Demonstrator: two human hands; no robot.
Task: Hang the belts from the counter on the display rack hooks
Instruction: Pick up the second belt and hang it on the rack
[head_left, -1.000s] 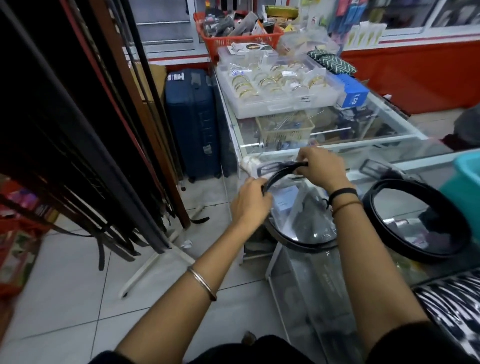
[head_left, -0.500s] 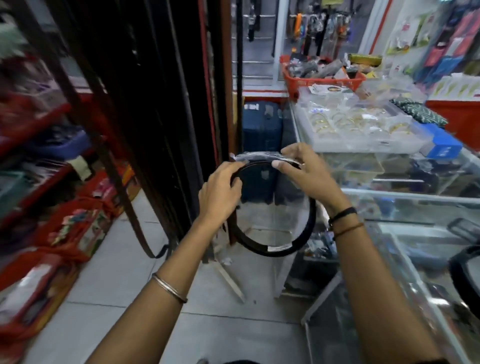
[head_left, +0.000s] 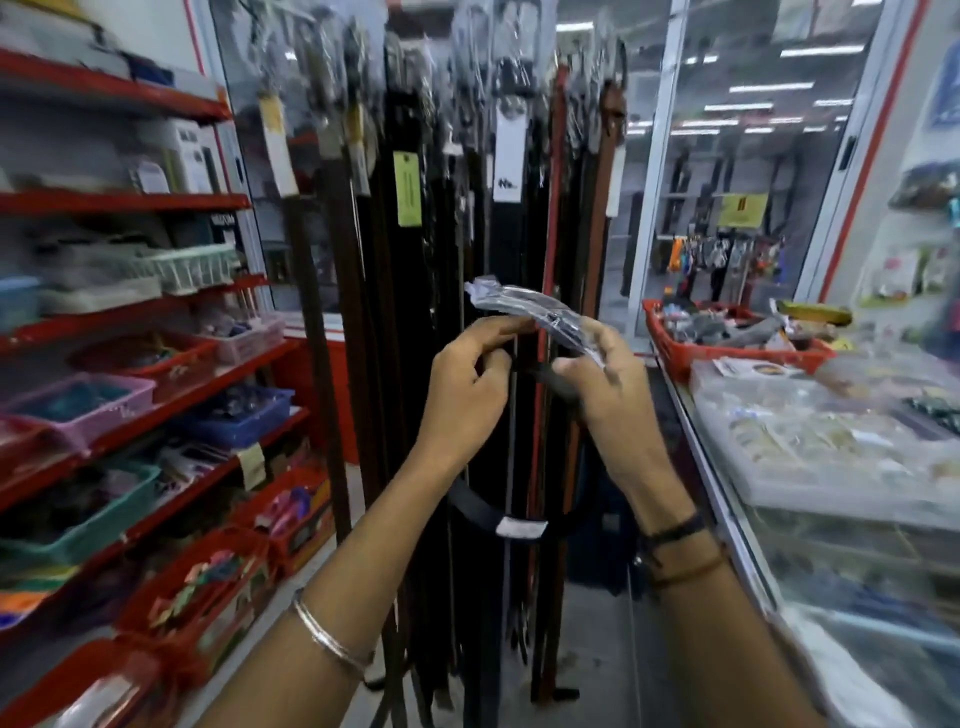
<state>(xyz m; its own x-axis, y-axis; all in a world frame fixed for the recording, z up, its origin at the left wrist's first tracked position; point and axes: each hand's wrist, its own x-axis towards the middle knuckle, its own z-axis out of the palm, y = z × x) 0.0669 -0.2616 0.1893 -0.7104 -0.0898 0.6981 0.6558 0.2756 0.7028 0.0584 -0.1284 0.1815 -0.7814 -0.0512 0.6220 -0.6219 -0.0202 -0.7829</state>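
- Since half a second ago, both hands and the coiled belt (head_left: 519, 522) have risen from beside the counter to right in front of the display rack (head_left: 467, 218).
- Left hand (head_left: 465, 392) pinches the loop's top with curled fingers.
- Right hand (head_left: 605, 387) clamps the plastic-wrapped buckle end (head_left: 524, 306), tilted up to the left.
- Loop hangs below both hands, a white label at its bottom.
- Behind, dark belts hang crowded on the rack; the glass counter (head_left: 753, 566) runs along the right.
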